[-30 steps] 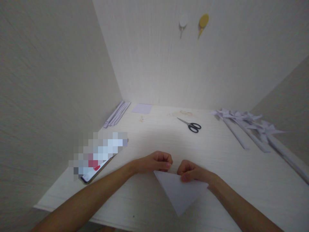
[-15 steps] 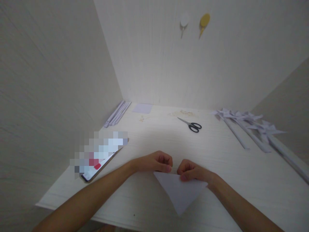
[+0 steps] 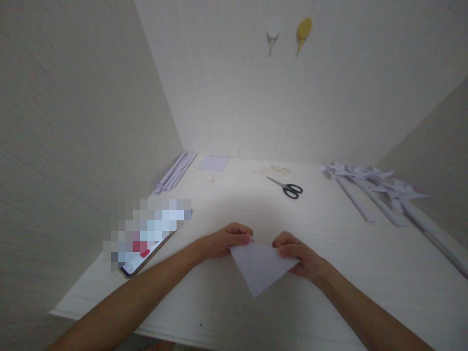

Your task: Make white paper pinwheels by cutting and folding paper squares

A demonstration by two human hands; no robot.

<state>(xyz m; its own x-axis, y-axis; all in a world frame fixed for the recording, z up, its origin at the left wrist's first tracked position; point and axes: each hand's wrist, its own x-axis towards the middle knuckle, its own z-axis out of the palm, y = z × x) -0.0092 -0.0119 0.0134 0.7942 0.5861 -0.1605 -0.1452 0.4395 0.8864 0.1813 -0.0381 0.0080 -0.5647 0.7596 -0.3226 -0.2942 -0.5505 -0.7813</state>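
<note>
Left hand: grip pinched shut on upper left corner of folded paper triangle. Right hand: grip pinched on triangle's upper right edge. Triangle between both hands, over near-middle of worktop, point toward person. Scissors farther back, well apart. Paper strips at left wall, small paper square beside them. Paper pinwheels along right side. Phone left of left forearm.
</note>
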